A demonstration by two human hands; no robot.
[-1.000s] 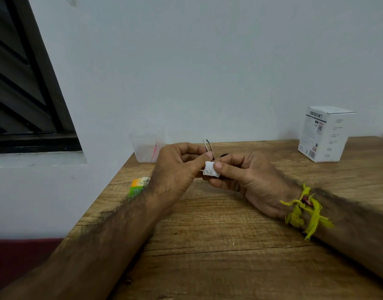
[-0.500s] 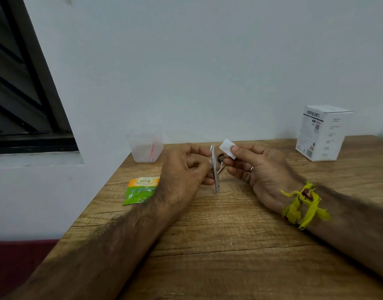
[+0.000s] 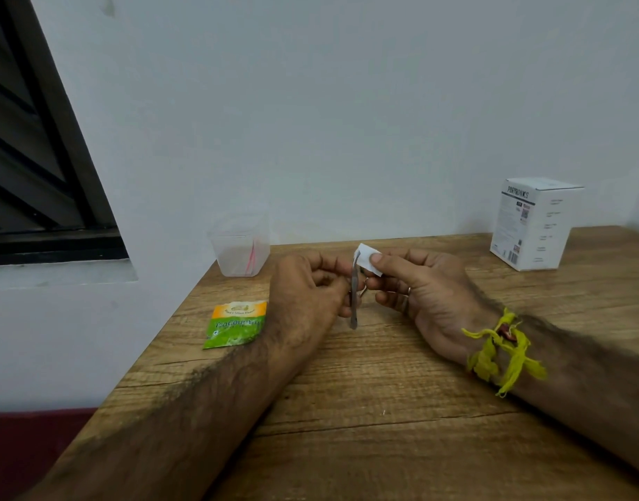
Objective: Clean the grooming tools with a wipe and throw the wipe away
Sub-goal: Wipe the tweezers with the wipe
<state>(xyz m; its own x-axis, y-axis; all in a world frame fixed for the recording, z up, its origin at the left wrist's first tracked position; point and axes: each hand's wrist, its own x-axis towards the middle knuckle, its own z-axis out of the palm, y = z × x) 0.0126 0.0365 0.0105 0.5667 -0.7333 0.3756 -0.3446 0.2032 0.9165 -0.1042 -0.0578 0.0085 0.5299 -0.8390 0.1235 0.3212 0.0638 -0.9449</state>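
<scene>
Left hand: the left hand point(image 3: 311, 287) has its fingers curled round the middle of a slim metal tool point(image 3: 354, 294), probably tweezers, and holds it above the table point(image 3: 347, 410).
Right hand: the right hand point(image 3: 423, 291) pinches a small white wipe point(image 3: 367, 260) between thumb and forefinger; the other fingers are loosely curled below it.
Tool axis: the metal tool stands nearly upright, its long axis running from the wipe down toward the table, with the lower end free and hanging just clear of the wood.
Key relation: the wipe sits at the tool's upper end, touching it or just beside it, so the right hand lies to the right of the tool and the left hand to its left; the two hands are almost touching.
Step in hand: judged from this, the wiping of this tool is under way, and the next stroke would run down the tool's length.
Second item: something dark with a small ring shows between the hands behind the tool; what it is cannot be told.
Container: a clear plastic cup point(image 3: 240, 247) stands left of the tool by the wall, holding something thin and pink.
Sachet: a green and orange sachet point(image 3: 235, 325) lies flat left of the left hand.
Box: a white box point(image 3: 535, 224) stands well to the right.
Bin: none in view.
</scene>
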